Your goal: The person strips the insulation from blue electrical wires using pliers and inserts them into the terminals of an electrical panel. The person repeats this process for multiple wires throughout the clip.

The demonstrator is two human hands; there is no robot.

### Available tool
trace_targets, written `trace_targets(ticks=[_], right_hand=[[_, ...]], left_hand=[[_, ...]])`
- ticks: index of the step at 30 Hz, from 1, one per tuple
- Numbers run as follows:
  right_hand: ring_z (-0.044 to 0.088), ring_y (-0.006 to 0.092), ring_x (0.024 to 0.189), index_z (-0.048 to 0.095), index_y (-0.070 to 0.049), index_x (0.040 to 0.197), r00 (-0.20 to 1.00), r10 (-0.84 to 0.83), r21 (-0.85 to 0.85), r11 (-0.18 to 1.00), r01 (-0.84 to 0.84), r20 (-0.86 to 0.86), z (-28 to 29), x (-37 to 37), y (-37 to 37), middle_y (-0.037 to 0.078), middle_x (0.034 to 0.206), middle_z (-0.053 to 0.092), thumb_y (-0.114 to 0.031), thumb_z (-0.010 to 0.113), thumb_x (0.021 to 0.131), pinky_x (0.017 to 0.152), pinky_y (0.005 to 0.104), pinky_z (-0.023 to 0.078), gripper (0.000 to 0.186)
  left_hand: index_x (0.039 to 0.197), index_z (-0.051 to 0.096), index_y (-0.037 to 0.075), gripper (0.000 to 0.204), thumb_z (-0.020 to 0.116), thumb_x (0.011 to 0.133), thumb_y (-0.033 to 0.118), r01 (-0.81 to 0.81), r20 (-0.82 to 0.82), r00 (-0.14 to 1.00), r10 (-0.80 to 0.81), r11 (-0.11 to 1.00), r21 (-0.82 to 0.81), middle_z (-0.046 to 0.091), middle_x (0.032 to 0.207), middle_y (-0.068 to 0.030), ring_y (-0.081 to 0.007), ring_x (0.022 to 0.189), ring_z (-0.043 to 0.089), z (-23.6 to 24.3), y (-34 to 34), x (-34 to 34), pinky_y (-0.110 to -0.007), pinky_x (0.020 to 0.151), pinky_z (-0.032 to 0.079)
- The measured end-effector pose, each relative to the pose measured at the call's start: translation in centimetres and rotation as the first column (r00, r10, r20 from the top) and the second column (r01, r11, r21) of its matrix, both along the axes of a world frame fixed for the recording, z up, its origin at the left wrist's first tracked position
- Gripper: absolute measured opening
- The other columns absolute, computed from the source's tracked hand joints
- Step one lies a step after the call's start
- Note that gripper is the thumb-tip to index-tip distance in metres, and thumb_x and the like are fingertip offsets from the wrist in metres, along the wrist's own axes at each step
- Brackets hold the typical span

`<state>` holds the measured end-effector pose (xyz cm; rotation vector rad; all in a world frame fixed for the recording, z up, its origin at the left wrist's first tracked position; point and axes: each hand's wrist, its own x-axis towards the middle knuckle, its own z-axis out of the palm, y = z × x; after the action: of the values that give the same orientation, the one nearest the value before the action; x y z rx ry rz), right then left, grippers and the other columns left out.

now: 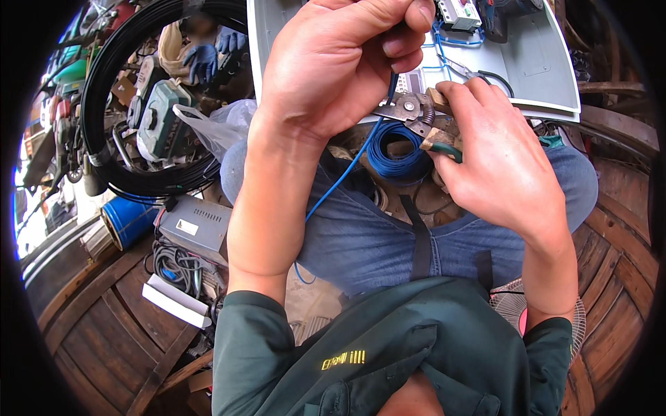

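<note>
In my right hand (496, 149) is a pair of spring-loaded hand cutters (409, 107), with flat metal jaws, a coil spring and brown-wrapped handles with a green end. Its fingers wrap around the handles. A blue wire (347, 170) runs up from my lap to the jaws. Above the jaws, my left hand (333, 66) is closed, its thumb and fingers pinched on the upper part of the wire, which looks dark there. My fingers partly hide that grip. Below the cutters lies a coil of blue wire (399, 156), between my knees.
Ahead stands a pale metal enclosure (534, 69) holding a breaker-like module (459, 14) and black-handled scissors (479, 75). At left are a large black cable coil (97, 139), a clear plastic bag (232, 121), blue gloves (201, 62), a grey metal box (201, 225) and a blue drum (128, 222).
</note>
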<state>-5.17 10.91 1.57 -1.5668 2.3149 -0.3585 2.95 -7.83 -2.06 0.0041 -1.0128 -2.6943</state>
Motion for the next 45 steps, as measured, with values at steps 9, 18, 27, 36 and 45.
trace_targets(ticks=[9,18,27,36,45], right_hand=[[0.064,0.0397,0.091,0.056,0.006,0.097,0.999,0.045,-0.021,0.999,-0.046,-0.026,-0.2,-0.3,-0.3,0.023,0.093,0.064,-0.012,0.066,0.074,0.083,0.0475,0.052,0.031],[0.064,0.0441,0.079,0.053,0.003,0.092,0.998,0.059,0.082,0.995,-0.058,-0.011,-0.4,-0.5,-0.6,0.023,0.083,0.065,-0.008,0.065,0.071,0.071,0.0513,0.051,0.027],[0.057,0.0073,0.085,0.058,-0.004,0.109,0.134,-0.123,0.066,0.928,0.367,0.983,-6.0,2.7,3.9,0.006,0.117,0.062,-0.010,0.075,0.086,0.077,0.0268,0.050,0.029],[0.064,0.0239,0.094,0.058,0.001,0.103,-0.502,-0.025,0.110,0.984,0.140,0.864,-11.9,5.0,8.5,0.016,0.087,0.068,-0.008,0.071,0.080,0.090,0.0350,0.048,0.028],[0.068,0.0326,0.105,0.055,-0.002,0.111,-0.510,-0.129,0.210,0.972,0.105,0.851,-11.3,9.7,9.5,0.026,0.111,0.067,-0.003,0.070,0.087,0.093,0.0435,0.053,0.028]], left_hand=[[0.120,0.064,0.004,0.022,0.054,0.104,0.015,-0.019,0.036,0.999,0.020,1.000,-0.021,0.061,0.087,-0.0021,-0.0097,0.068,0.046,0.1,0.1,0.2,-0.022,0.063,0.040],[0.118,0.064,0.004,0.021,0.057,0.103,0.016,-0.073,0.120,0.990,0.073,0.997,-0.010,0.062,0.087,-0.0018,-0.0092,0.068,0.047,0.4,-0.4,0.3,-0.022,0.063,0.041],[0.118,0.067,0.001,0.024,0.057,0.103,0.017,-0.374,0.175,0.704,0.688,0.569,-0.732,0.065,0.087,-0.0007,-0.0047,0.067,0.047,-0.8,-5.3,1.7,-0.020,0.062,0.041],[0.113,0.071,-0.002,0.026,0.061,0.098,0.017,0.205,0.276,0.525,0.805,0.196,-0.959,0.076,0.092,-0.0108,-0.0134,0.081,0.072,-3.8,-4.9,0.9,-0.028,0.074,0.055],[0.114,0.072,0.001,0.028,0.061,0.097,0.020,0.277,0.244,0.492,0.836,0.115,-0.954,0.076,0.097,-0.0083,-0.0134,0.086,0.072,-2.6,-5.1,0.9,-0.029,0.077,0.054]])
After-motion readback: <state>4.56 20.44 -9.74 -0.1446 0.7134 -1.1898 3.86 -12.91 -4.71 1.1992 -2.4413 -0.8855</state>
